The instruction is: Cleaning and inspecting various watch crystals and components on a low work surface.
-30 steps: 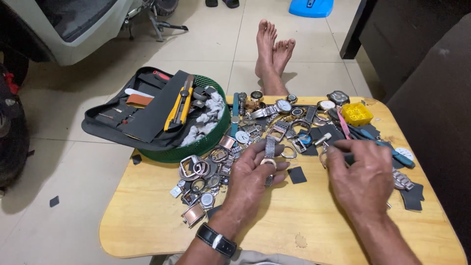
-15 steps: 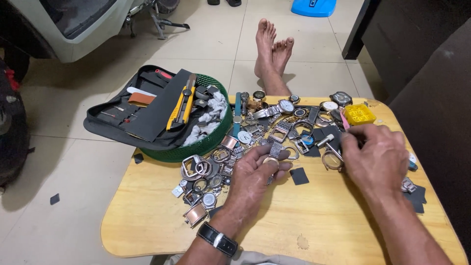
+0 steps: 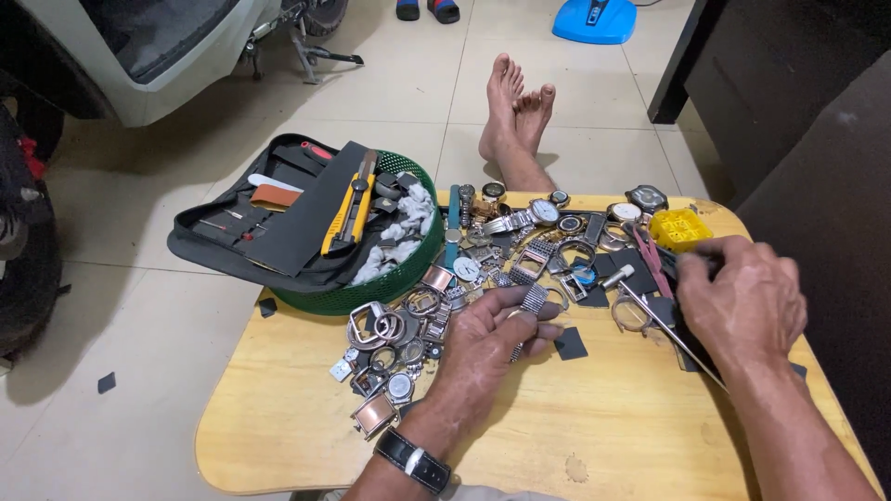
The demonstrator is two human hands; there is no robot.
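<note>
**Loose watch parts crowd a small table edge**

Nearest the camera, the left hand (image 3: 487, 339), with a black strap watch on its wrist, is curled over a short silver metal watch-band segment (image 3: 529, 304), fingers closed around it just above the tabletop. The right hand (image 3: 742, 301) is closed around a dark slim tool near the right edge; what exactly it grips is hidden by the knuckles. A thin metal rod (image 3: 668, 325) lies slanted beneath it.

The risk, as I judge it, is a slip: the band segment is small and smooth, and a sweep of either wrist could push pieces from the heap of silver watch cases and buckles (image 3: 399, 343) off the pale wooden low table (image 3: 557, 436), whose left edge they sit close to. The small yellow plastic box (image 3: 680, 228) also sits near the far rim.

Beyond, a green mesh basket (image 3: 371, 292) carries an open black zip tool case (image 3: 269, 227) with a yellow-handled cutter. Bare feet rest on the beige tiled floor (image 3: 390, 102); a blue plastic object lies farther off.
</note>
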